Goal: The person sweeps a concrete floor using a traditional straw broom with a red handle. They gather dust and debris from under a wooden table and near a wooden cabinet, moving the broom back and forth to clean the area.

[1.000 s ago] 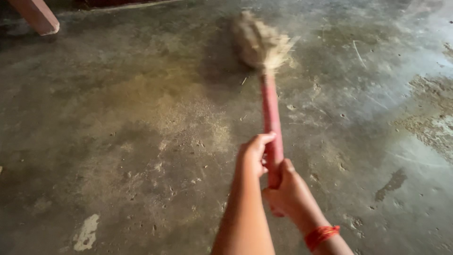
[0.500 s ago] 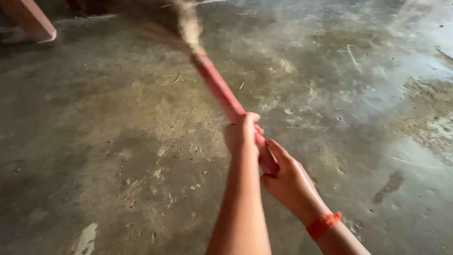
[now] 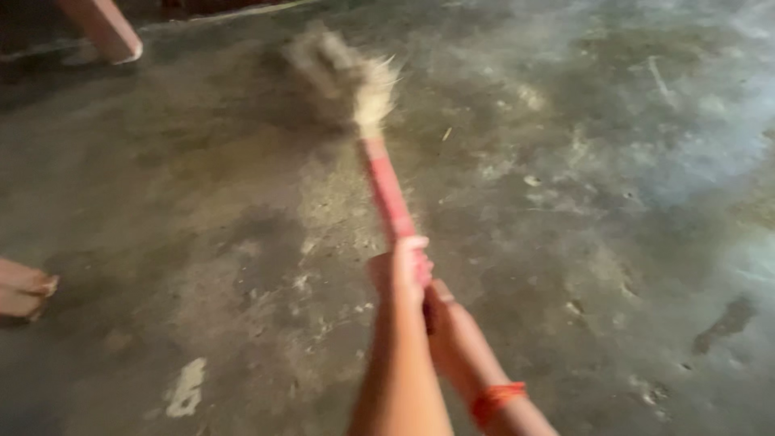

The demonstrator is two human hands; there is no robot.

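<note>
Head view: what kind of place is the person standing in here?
Probably a plain indoor room or workshed. The floor is bare, stained concrete strewn with dust. Both hands, left hand and right hand, hold a red-handled broom. A reddish furniture leg stands top left.

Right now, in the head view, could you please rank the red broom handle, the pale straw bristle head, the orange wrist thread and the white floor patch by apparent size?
1. Red broom handle and pale straw bristle head: alike; blur prevents ranking.
2. Orange wrist thread and white floor patch: alike; nearness makes it unsure.
</note>
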